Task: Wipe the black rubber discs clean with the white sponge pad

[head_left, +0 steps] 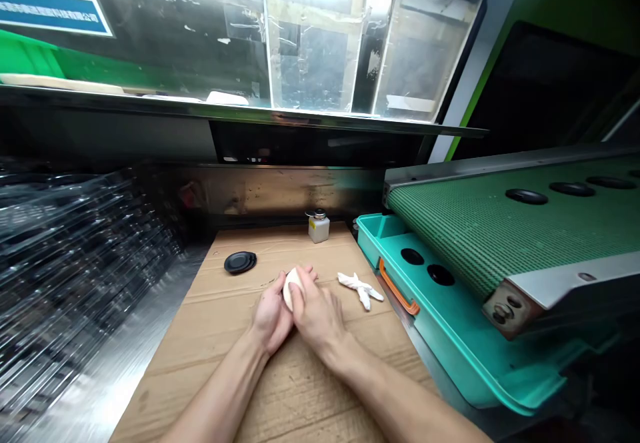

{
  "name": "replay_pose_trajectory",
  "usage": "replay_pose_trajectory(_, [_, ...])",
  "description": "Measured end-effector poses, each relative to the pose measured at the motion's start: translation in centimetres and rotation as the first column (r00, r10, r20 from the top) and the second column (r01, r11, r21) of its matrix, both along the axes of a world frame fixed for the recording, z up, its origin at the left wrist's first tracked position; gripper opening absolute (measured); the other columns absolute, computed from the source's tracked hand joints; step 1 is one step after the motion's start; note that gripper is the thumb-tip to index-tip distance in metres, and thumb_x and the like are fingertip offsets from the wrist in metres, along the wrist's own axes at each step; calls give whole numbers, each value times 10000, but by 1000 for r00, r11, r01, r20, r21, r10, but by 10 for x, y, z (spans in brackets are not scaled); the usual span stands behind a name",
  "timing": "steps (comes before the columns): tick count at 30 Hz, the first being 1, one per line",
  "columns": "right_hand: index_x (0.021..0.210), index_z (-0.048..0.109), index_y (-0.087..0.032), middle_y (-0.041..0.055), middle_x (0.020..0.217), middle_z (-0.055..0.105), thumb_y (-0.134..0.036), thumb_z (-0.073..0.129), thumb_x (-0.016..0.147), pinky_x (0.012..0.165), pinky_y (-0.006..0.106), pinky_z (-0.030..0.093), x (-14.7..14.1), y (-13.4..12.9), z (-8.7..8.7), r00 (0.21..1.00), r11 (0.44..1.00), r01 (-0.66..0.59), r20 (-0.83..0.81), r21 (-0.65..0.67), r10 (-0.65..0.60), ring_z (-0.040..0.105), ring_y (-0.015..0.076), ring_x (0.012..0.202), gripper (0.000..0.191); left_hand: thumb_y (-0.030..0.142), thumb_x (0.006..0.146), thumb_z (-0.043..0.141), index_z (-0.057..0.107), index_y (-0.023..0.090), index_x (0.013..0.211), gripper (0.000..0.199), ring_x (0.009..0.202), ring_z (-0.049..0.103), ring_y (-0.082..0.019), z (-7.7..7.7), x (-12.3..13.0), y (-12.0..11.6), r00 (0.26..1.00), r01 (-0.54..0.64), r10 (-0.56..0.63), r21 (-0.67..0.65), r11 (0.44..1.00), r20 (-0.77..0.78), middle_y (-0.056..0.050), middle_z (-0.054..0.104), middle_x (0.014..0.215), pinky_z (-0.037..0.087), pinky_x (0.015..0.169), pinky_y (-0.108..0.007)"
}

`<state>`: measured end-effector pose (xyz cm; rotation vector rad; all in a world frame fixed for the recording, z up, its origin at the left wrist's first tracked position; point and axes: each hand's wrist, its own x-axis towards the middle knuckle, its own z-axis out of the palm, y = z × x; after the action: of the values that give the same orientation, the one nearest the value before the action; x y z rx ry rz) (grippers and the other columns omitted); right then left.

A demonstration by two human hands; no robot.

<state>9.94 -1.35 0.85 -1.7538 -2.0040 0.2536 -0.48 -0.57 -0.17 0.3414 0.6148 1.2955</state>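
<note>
Above the cardboard sheet (200, 330), my left hand (273, 313) and my right hand (317, 306) are closed together around a cream-white, rounded piece (291, 288). Its lower part is hidden by my fingers, so I cannot make out its exact kind. My right fingers lie over its right side, while my left palm supports it from the left. Beyond my left hand lie black round discs (240, 262), overlapping. A crumpled white cloth or tissue (360, 288) rests to the right of my right hand. Farther back stands a small whitish bottle (319, 226) with a metal top.
On the right, a green conveyor belt (465, 230) carries several black discs (527, 196). Under its end sits a teal bin (450, 323) with an orange handle (397, 288) and two black discs inside. Stacked clear plastic trays (75, 276), blurred, fill the left. A metal ledge (300, 118) crosses behind.
</note>
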Motion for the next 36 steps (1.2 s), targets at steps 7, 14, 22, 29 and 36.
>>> replay_pose_trajectory(7, [1199, 546, -279, 46, 871, 709, -504, 298, 978, 631, 280, 342, 22, 5, 4, 996, 1000, -4, -90, 21, 5, 644, 215, 781, 401, 277, 972, 326, 538, 79, 1144, 337, 1135, 602, -297, 3, -29, 12, 983, -168, 171, -48, 985, 73, -228, 573, 1273, 547, 874, -439])
replay_pose_trajectory(14, [798, 594, -219, 27, 879, 649, -401, 304, 992, 645, 268, 292, 45, 16, 8, 999, 991, 6, 47, 132, -13, 579, 152, 796, 394, 387, 964, 307, 544, 118, 1128, 394, 1142, 587, -351, 6, -41, 12, 988, -105, 109, -37, 994, 114, -245, 533, 1320, 563, 742, -415])
replay_pose_trajectory(22, [1065, 627, -244, 84, 1062, 606, -339, 502, 838, 818, 363, 356, 70, 27, 10, 955, 993, 93, 275, 70, -108, 499, 281, 1049, 276, 227, 904, 389, 532, 81, 1195, 355, 1149, 578, -361, 14, -39, 6, 988, -66, 70, -33, 997, 137, -234, 523, 1341, 563, 777, -425])
replay_pose_trajectory(29, [964, 639, -175, 114, 948, 658, -215, 476, 845, 693, 295, 374, 93, 34, 14, 955, 982, 88, 295, -164, -37, 610, 228, 869, 206, 226, 888, 418, 483, 57, 1261, 415, 1148, 579, -362, 18, -37, 3, 989, -28, 31, -26, 999, 148, -247, 532, 1324, 526, 897, -503])
replay_pose_trajectory(36, [1023, 620, -206, 34, 949, 664, -311, 415, 923, 697, 227, 390, 77, 44, 5, 986, 986, -61, -143, 158, 84, 600, 157, 831, 251, 229, 868, 434, 542, 78, 1181, 364, 1049, 641, -315, 6, -30, 8, 995, -82, 85, -62, 995, 50, -237, 589, 1246, 556, 813, -435])
